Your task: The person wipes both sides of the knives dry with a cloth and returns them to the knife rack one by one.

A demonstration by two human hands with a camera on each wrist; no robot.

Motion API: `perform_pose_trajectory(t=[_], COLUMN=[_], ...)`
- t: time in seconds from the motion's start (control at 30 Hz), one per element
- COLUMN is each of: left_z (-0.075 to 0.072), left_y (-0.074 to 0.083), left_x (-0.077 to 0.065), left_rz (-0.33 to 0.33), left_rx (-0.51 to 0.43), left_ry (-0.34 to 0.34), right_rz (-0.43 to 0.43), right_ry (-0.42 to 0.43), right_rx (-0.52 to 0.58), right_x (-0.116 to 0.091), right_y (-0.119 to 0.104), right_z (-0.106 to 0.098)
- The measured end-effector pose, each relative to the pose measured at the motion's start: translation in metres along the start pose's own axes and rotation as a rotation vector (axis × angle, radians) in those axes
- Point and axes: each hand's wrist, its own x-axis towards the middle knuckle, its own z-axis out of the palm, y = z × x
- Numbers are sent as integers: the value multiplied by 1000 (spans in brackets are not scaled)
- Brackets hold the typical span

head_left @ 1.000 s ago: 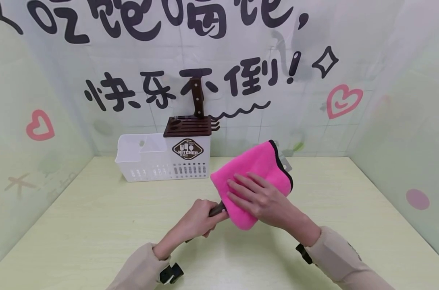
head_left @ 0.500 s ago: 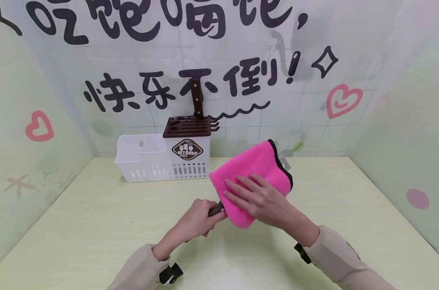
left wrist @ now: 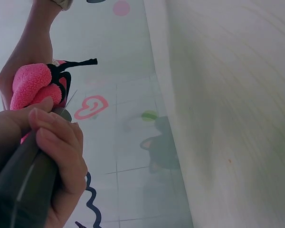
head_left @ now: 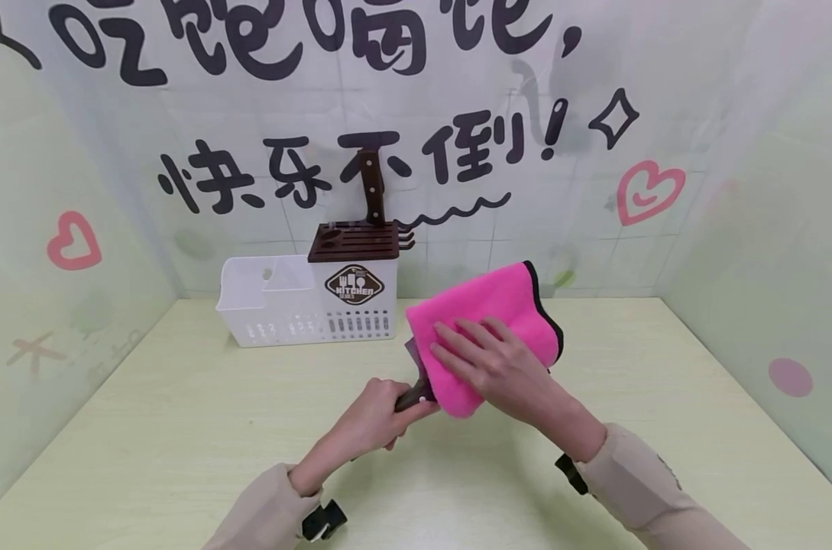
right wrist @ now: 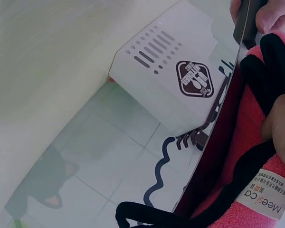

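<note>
My left hand [head_left: 380, 412] grips the dark handle [left wrist: 26, 183] of a cleaver, which points up and to the right above the table. A pink cloth [head_left: 487, 302] with black edging is folded over the blade. Only a small part of the cleaver's blade [head_left: 413, 350] shows near the handle in the head view. In the right wrist view the blade [right wrist: 225, 116] reflects the pink of the cloth beside it. My right hand [head_left: 501, 373] holds the cloth against the blade, fingers spread over the top and thumb on the underside. The blade's far end is hidden.
A white perforated holder [head_left: 278, 325] with a slotted brown lid [head_left: 354, 244] stands at the back of the table, left of the cloth. From its lid rises a brown-handled knife [head_left: 372, 187]. Printed walls [head_left: 752, 229] enclose the pale table [head_left: 182, 428] at the back and sides.
The cloth and my right hand have shifted slightly right and up along the cleaver. Blade near the handle now shows, while the holed far end has gone behind the cloth. My left hand barely moves.
</note>
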Motion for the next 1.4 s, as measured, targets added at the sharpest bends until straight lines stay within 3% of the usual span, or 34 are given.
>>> perform_pose_trajectory(t=[1.4], left_z=[-3], left_y=[-3], left_x=[-6], left_rz=[-50], left_rx=[16], left_ry=[19], right_rz=[218], right_ry=[-69], right_rx=[4], right_x=[-29], right_y=[41], right_z=[8])
